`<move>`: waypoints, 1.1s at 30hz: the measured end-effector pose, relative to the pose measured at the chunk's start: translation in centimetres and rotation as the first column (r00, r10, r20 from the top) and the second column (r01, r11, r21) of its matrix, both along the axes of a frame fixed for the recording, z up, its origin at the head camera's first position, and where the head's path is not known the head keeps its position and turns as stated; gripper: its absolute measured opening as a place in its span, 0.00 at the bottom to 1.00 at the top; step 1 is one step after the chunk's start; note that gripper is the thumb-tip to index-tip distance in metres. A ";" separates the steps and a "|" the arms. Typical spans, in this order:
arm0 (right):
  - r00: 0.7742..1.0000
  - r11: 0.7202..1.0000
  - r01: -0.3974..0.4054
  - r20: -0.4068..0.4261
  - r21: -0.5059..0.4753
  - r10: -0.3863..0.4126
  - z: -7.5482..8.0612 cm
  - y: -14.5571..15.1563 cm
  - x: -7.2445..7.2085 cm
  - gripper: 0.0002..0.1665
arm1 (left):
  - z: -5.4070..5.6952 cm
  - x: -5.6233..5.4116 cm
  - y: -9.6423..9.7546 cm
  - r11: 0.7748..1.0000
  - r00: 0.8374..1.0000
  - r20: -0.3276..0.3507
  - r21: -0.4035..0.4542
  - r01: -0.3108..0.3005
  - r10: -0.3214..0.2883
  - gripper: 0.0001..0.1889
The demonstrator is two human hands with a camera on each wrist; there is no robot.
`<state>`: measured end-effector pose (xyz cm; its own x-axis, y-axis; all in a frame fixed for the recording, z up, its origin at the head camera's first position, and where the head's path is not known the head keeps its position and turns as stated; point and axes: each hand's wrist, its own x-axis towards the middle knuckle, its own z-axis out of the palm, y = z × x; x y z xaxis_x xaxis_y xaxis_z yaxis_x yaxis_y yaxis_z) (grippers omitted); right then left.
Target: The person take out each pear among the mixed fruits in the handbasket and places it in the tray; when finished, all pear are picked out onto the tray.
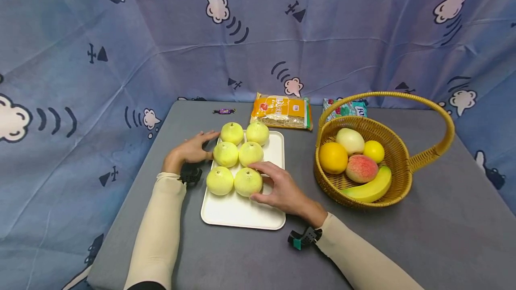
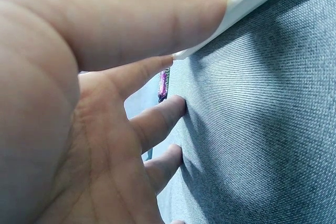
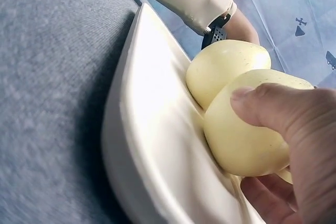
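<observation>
Several round, pale yellow-green pears stand in two columns on a white tray (image 1: 246,216). My right hand (image 1: 284,190) holds the front right pear (image 1: 247,182), thumb on its near side and fingers round the far side. In the right wrist view, this held pear (image 3: 247,129) sits over the tray, right beside the front left pear (image 3: 226,69). My left hand (image 1: 195,147) is spread at the tray's left edge, next to the middle left pear (image 1: 225,154). Its thumb (image 2: 157,22) lies along the tray rim, and other fingertips rest on the grey table.
To the right stands a wicker basket (image 1: 403,187) with a tall handle, holding an orange, a peach, a banana and other fruit. Behind the tray lie an orange-and-clear food packet (image 1: 281,111) and a small purple-wrapped candy (image 1: 224,111). A green packet (image 1: 350,110) lies behind the basket.
</observation>
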<state>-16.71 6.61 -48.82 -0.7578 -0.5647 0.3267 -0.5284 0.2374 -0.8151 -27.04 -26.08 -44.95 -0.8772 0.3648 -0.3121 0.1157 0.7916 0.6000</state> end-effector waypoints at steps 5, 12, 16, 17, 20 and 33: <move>1.000 1.000 -0.005 -0.009 -0.006 0.005 0.4 0.3 0.0 0.48 | -0.1 -0.1 -0.1 1.000 1.000 -0.011 -0.008 0.013 -0.013 0.45; 0.999 0.996 -0.047 -0.004 0.073 0.047 3.7 2.8 0.0 0.47 | -0.2 -0.1 -0.1 1.000 1.000 -0.011 -0.009 0.010 -0.010 0.46; 0.997 0.993 -0.064 0.054 0.096 0.059 6.8 5.7 0.1 0.42 | -0.2 -0.2 -0.2 1.000 1.000 -0.014 -0.017 0.013 -0.014 0.46; 0.995 0.993 -0.065 0.083 0.095 0.057 7.6 6.5 0.2 0.41 | -0.2 -0.2 -0.2 1.000 1.000 -0.014 -0.017 0.013 -0.013 0.46; 0.991 0.992 -0.043 0.132 0.119 0.027 9.6 9.2 0.3 0.38 | -0.2 -0.3 -0.2 1.000 1.000 -0.016 -0.015 0.014 -0.014 0.46; 0.945 0.899 0.295 0.036 0.324 -0.324 16.0 19.2 -0.1 0.31 | -0.6 -0.4 -0.2 1.000 1.000 -0.019 -0.012 0.003 -0.004 0.46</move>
<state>-16.77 25.83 -32.86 -0.9282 -0.3589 0.0986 -0.3176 0.6256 -0.7126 -27.43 -26.31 -45.56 -0.8817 0.3643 -0.2998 0.1295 0.7980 0.5886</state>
